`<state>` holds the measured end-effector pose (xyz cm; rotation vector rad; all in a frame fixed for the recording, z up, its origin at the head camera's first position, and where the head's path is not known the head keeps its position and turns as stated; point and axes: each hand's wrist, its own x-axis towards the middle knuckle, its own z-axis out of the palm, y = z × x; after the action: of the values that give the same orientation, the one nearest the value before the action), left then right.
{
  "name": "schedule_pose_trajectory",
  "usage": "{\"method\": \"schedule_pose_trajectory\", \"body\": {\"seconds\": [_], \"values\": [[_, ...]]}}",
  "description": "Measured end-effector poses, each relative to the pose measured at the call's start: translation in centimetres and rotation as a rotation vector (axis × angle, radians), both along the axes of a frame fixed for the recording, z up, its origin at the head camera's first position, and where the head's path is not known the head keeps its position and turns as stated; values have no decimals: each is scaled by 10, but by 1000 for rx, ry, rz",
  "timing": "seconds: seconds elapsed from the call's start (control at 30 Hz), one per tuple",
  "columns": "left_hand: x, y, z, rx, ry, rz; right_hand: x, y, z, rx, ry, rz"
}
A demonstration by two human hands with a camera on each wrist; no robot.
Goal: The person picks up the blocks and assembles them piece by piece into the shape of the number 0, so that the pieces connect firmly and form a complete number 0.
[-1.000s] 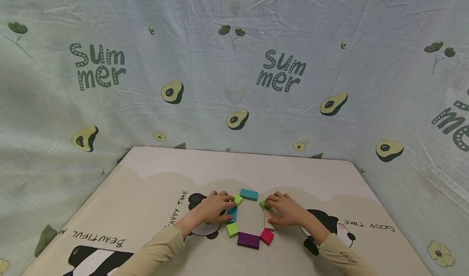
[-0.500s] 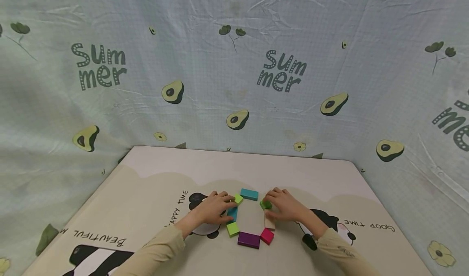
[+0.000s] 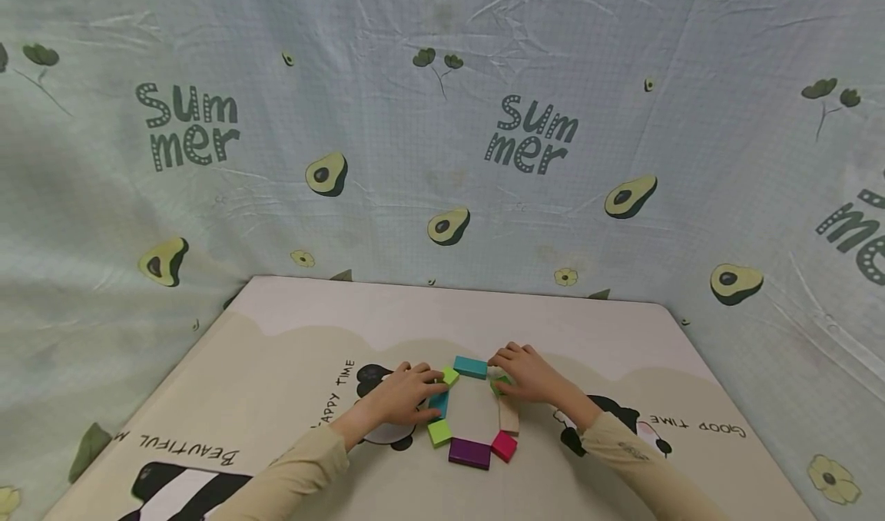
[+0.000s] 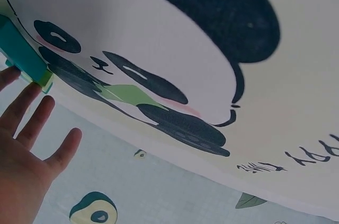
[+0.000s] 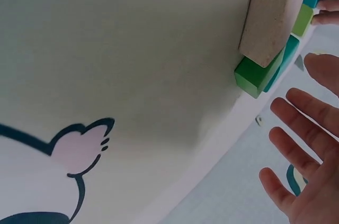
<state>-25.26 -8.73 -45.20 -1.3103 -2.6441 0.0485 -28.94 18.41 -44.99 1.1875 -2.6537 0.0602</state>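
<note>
Several blocks form a ring on the table in the head view. My left hand [image 3: 401, 394] rests at its left side, fingertips touching the blue block [image 3: 439, 404] and the upper lime block [image 3: 451, 376]. In the left wrist view that hand's fingers are spread beside the blue block [image 4: 21, 54]. My right hand [image 3: 528, 375] reaches over the green block [image 3: 499, 386], its fingertips near the right end of the teal block [image 3: 470, 367]. The right wrist view shows the hand [image 5: 312, 160] with fingers extended, apart from the green block [image 5: 257, 75].
A wooden block [image 3: 508, 415], a red block [image 3: 503, 446], a purple block [image 3: 469, 453] and a lower lime block [image 3: 439, 433] make up the rest of the ring. The table [image 3: 415, 306] has printed pandas; a patterned cloth [image 3: 387, 121] hangs behind.
My right hand has slid up and left, from the wooden and green blocks toward the teal block, uncovering more of the wooden block. My left hand stays in place.
</note>
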Motion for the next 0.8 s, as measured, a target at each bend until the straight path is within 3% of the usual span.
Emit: {"method": "schedule_pose_trajectory", "body": {"seconds": [0.43,0.8], "values": [[4,2,5,-24,-14,13,-14,-19,-5,-29,96,16],[6,2,9,-29,-10,14,-21,-28,-9,93,141,7]]}}
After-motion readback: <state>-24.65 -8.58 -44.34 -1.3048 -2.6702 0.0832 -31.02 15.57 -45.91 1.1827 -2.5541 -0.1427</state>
